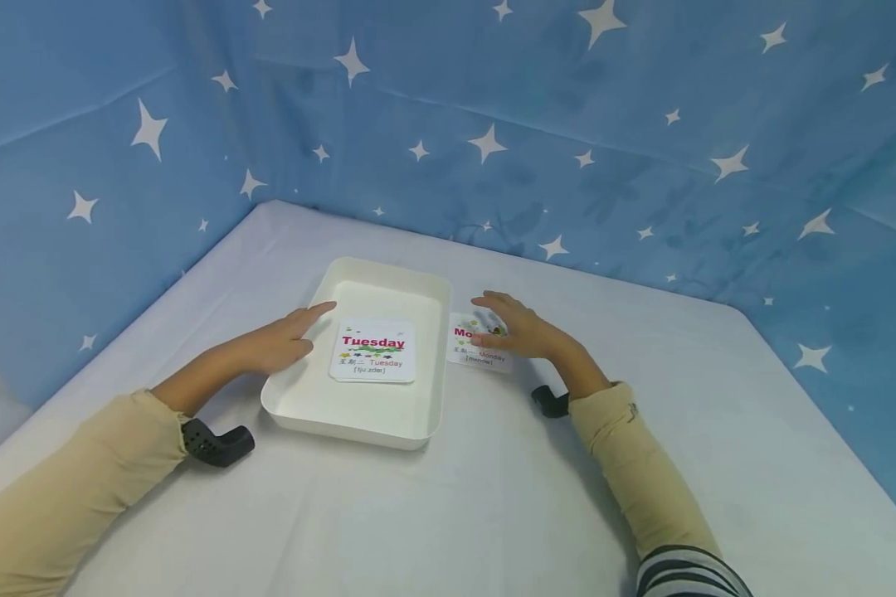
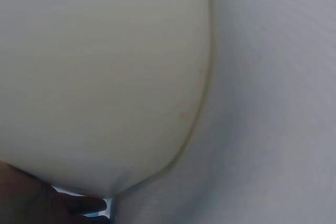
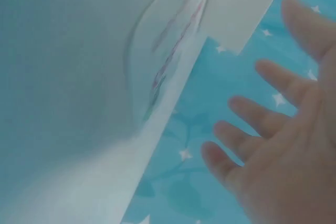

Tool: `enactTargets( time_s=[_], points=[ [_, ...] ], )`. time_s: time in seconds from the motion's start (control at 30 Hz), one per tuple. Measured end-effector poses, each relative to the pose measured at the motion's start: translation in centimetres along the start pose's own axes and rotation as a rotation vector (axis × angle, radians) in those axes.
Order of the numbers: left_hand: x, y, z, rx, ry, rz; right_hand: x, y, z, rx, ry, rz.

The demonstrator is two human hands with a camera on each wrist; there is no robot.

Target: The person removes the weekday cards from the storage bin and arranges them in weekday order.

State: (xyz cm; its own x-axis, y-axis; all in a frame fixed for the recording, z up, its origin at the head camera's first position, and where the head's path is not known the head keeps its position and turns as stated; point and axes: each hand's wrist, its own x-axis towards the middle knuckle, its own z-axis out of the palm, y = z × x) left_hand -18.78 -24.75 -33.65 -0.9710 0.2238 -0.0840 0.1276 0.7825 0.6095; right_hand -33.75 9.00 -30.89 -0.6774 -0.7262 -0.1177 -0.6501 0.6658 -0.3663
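Observation:
A white tray (image 1: 294, 398) sits on the table, and a card printed "Tuesday" (image 1: 373, 351) lies inside it. My left hand (image 1: 280, 342) is over the tray's left rim, its fingers reaching above the inside and gripping nothing. Just right of the tray, a "Monday" card (image 1: 481, 355) lies on the white cloth, partly hidden by my right hand (image 1: 523, 327). In the right wrist view the fingers of that hand are spread with nothing between them, and the Monday card (image 3: 170, 51) appears beside them. The left wrist view mostly shows the tray's outer wall (image 2: 105, 77).
White cloth (image 1: 388, 522) covers the table. A blue curtain with white stars (image 1: 567, 108) stands behind it and along both sides. Dark wrist devices (image 1: 220, 444) are worn at both cuffs.

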Motion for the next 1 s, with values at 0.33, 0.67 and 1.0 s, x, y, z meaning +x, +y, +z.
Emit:
enactTargets(
  time_s=[0.33, 0.67, 1.0],
  points=[
    [0.1, 0.0, -0.1, 0.001, -0.004, -0.003, 1.5, -3.0, -0.1, -0.001, 0.112, -0.116],
    [0.2, -0.2, 0.1, -0.001, -0.001, 0.001, 2.8, -5.2, 0.5, 0.017, 0.112, -0.132],
    [0.1, 0.1, 0.0, -0.008, -0.003, -0.005, 3.9, -7.8, 2.3, -0.02, 0.043, -0.114]
  ],
)
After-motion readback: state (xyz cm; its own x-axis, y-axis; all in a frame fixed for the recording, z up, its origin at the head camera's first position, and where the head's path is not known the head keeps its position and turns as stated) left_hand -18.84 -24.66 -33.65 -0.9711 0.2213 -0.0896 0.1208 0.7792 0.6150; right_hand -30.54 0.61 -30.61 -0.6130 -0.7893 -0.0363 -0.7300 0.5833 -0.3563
